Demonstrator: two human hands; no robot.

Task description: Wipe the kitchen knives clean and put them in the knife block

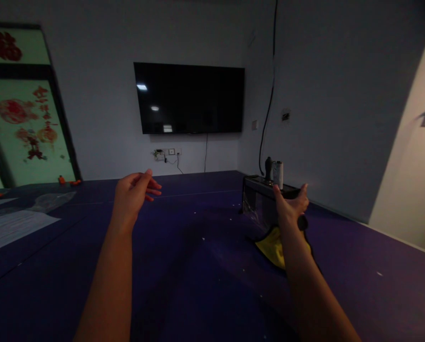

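Both my arms reach forward over a dark purple floor. My left hand hangs in the air with its fingers loosely spread and holds nothing. My right hand is raised with thumb and fingers apart, just in front of a low dark box-like stand. A yellow cloth lies on the floor under my right wrist, partly hidden by my forearm. A small dark thing shows by the heel of my right hand; I cannot make out what it is.
A dark bottle and a white can stand on the low stand. A black TV hangs on the far wall above sockets. A cable runs down the right wall. A decorated glass door is at left, pale sheets on the floor.
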